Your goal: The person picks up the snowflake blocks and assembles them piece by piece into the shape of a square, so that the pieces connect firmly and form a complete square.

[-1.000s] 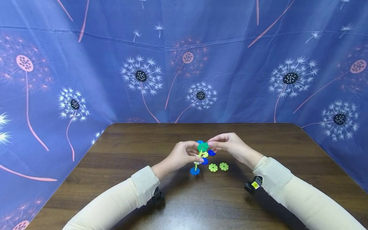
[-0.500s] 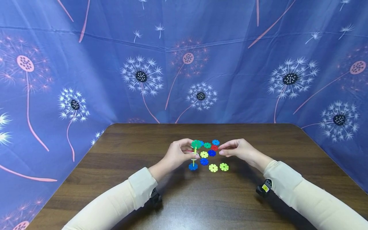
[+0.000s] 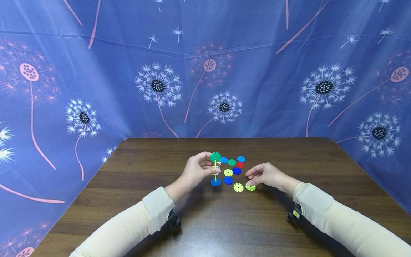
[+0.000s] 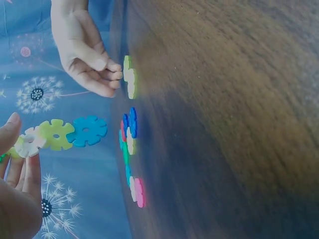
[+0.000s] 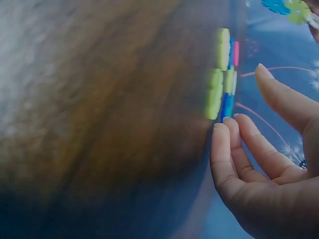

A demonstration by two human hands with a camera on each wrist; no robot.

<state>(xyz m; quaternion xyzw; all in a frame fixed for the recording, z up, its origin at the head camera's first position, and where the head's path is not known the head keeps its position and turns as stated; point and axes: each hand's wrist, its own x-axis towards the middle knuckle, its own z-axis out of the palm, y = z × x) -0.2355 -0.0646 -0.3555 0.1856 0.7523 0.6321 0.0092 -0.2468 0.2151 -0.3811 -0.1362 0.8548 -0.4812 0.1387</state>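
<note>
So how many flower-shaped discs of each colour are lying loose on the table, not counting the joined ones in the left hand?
Yellow or lime discs: 3
Blue discs: 4
Green disc: 1
Red disc: 1
Pink disc: 1
White disc: 1
Total visible: 11

The setting is a screened tabletop recording station; the type of room cannot be determined. A wood-grain worktop (image 3: 224, 228) extends beneath the left hand (image 3: 194, 169) and right hand (image 3: 268, 175). Dandelion-printed blue cloth (image 3: 205, 39) hangs beyond and to either side of both hands. A black camera (image 3: 294, 215) is strapped behind the right hand.
</note>
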